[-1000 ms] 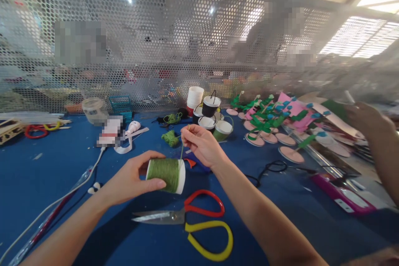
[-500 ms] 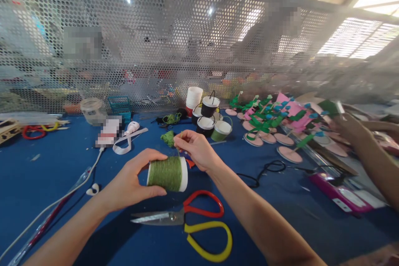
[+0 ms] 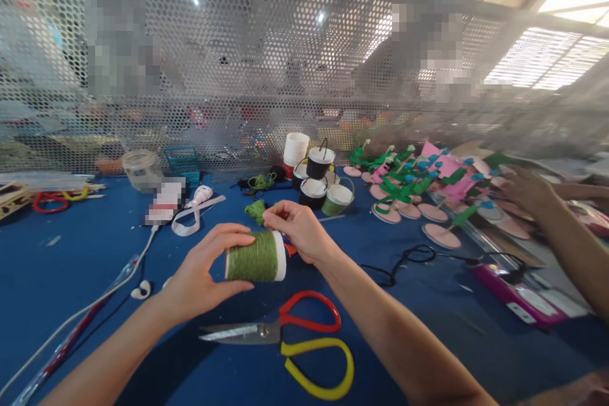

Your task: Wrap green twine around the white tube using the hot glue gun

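Note:
My left hand (image 3: 204, 269) is closed round a white paper cup (image 3: 253, 256) lying on its side in the air, its rim facing right and its wall wrapped in green yarn. Above the rim, my right hand (image 3: 301, 228) pinches a strand of green yarn between thumb and fingertips. A small ball of green yarn (image 3: 255, 210) sits on the table just behind that hand. Below the cup lie large scissors (image 3: 266, 333) with one red and one yellow handle, blades pointing left.
Small yarn-wrapped buckets (image 3: 320, 163) stand by stacked white cups (image 3: 295, 150) at the back. Green paper plants (image 3: 406, 187) on pink discs fill the right. Another person's hand (image 3: 528, 193) is there, near a pink power strip (image 3: 521, 297). A phone (image 3: 164, 200) and cables lie left.
The cup has risen slightly and turned a little in my left hand. My right hand has shifted slightly left, still pinching yarn. At the right, the other person's hand has moved.

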{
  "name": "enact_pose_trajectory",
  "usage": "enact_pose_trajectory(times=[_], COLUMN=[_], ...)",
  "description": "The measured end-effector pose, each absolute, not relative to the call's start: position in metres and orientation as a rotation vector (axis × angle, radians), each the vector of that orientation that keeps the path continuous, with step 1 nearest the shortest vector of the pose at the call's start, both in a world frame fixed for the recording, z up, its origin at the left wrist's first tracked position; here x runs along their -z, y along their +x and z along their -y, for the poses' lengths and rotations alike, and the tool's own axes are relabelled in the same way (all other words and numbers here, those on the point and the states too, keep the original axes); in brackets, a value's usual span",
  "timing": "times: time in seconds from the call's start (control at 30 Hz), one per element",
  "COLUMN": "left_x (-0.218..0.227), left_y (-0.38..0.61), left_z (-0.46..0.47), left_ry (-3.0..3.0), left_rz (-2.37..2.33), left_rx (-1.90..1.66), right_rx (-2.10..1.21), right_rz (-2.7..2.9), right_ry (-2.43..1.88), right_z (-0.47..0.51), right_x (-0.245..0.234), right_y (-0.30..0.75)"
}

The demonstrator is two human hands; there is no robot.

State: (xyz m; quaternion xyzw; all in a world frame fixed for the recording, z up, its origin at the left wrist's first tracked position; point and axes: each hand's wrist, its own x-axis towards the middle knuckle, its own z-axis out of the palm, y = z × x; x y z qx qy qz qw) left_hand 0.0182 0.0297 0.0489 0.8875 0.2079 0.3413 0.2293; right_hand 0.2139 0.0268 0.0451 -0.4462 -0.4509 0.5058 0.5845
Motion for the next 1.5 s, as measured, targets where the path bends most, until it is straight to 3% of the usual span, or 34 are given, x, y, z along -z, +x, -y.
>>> enact_pose_trajectory(times=[0.5,0.7,0.97,1.37,1.5], left_x=[-0.044,-0.038,-0.037,-0.046,-0.048], left_y=[0.020,0.021,0.027,0.028,0.029], left_z=[-0.031,-0.037,-0.035,-0.034,-0.033], left_ry=[2.456,2.197,1.895,1.441,1.453], left_rz=[-0.512,-0.576,-0.732,-0.712,-0.728], left_rx=[-1.035,-1.173,-1.142,-0.872,-0.880], right_rx=[-1.195,-0.844,-1.152,-0.955,-1.122], right_rz=[1.119,1.496,1.593,1.680,1.674], right_ry=[-1.142,-1.589,-1.181,-1.181,-1.165], right_z=[-0.030,-0.031,-0.003,0.001,0.001], right_x=[-0.043,-0.050,-0.073,-0.069,-0.069], right_y=[0.218,0.236,0.227,0.216,0.220])
